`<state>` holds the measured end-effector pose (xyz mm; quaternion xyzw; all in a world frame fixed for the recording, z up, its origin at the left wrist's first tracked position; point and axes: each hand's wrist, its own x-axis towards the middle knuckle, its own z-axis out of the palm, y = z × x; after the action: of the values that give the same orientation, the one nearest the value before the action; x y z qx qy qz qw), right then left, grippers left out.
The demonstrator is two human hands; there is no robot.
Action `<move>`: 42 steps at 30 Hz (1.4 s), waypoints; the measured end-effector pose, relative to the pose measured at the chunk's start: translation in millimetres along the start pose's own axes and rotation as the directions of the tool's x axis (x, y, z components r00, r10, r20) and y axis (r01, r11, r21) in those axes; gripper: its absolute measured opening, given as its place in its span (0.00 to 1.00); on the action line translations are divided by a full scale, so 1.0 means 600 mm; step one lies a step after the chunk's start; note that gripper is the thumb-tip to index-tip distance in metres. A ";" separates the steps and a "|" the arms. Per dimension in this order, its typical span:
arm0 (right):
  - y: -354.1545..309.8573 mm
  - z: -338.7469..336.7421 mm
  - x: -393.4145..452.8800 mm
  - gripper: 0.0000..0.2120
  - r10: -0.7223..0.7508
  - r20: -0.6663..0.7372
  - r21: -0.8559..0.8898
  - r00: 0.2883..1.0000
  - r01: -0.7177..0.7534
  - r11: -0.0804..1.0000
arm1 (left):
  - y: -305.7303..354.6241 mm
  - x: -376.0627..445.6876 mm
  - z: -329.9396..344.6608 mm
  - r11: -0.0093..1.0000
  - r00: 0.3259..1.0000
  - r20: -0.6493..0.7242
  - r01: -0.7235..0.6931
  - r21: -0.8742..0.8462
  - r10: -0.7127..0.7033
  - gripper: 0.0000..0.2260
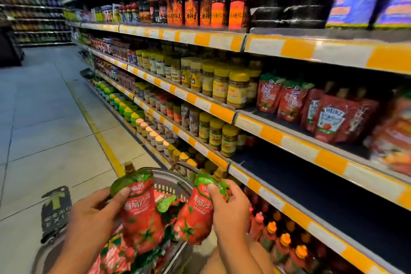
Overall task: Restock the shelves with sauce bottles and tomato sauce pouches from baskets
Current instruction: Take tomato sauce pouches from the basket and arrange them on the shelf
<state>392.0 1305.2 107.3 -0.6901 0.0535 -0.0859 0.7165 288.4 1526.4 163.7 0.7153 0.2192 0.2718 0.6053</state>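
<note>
Holding one tomato sauce pouch in each hand, a person stands in a shop aisle with shelves running along their right side. The left hand [93, 211] grips the green top of the left pouch [141, 213], thumb pressed across its front. The right hand [231, 209] pinches the top of the right pouch [195, 213] the same way. Both pouches hang just above a grey basket [171, 182] that sits directly below and between the hands.

The basket is packed with more red and green pouches [115, 253], piled loosely, so much stock appears left to move. Beyond the right hand, up and to the right, a dark shelf [311, 187] lies mostly bare next to a group of yellow-lidded jars [214, 138]; it looks like space waiting to be filled. One level higher, further from the right hand, red pouches already on the shelf [289, 100] stand upright in a row, some of them matching the two being held.

Lower down, close beside the right forearm, bottles with orange caps [284, 242] stand in rows. Judging by the full basket and the bare shelf, the restocking seems far from finished.
</note>
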 end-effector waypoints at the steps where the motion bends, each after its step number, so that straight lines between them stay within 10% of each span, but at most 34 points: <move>1: -0.013 -0.027 0.001 0.11 -0.019 -0.021 0.023 1.000 0.020 1.000 | 0.010 -0.007 0.014 0.999 1.000 0.022 -0.017 -0.029 0.018 0.02; 12: -0.179 -0.353 0.015 0.04 -0.025 -0.519 0.493 0.855 0.323 0.808 | 0.120 -0.096 0.228 0.959 0.963 0.252 -0.025 -0.282 0.099 0.03; 20: -0.174 -0.559 -0.034 0.03 0.032 -0.736 0.436 0.676 0.437 0.787 | 0.145 -0.187 0.410 0.941 0.882 0.464 0.088 -0.326 0.078 0.17; 27: -0.164 -0.722 -0.068 0.03 -0.037 -0.928 0.205 0.370 0.592 0.779 | 0.172 -0.331 0.533 0.961 0.693 0.714 0.119 -0.249 0.099 0.06; 35: -0.108 -0.864 -0.109 0.05 0.213 -0.974 0.092 -0.072 0.740 0.667 | 0.139 -0.436 0.638 0.980 0.499 0.866 0.156 -0.120 0.027 0.06; 42: -0.069 -0.960 -0.120 0.05 0.279 -0.942 0.076 -0.185 0.693 0.717 | 0.071 -0.493 0.717 0.914 0.390 0.885 0.395 0.090 -0.256 0.11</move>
<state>206.9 753.7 121.4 -0.0913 0.4063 -0.7148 0.5619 345.8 1007.9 117.6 0.6510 -0.0087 -0.2473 0.7176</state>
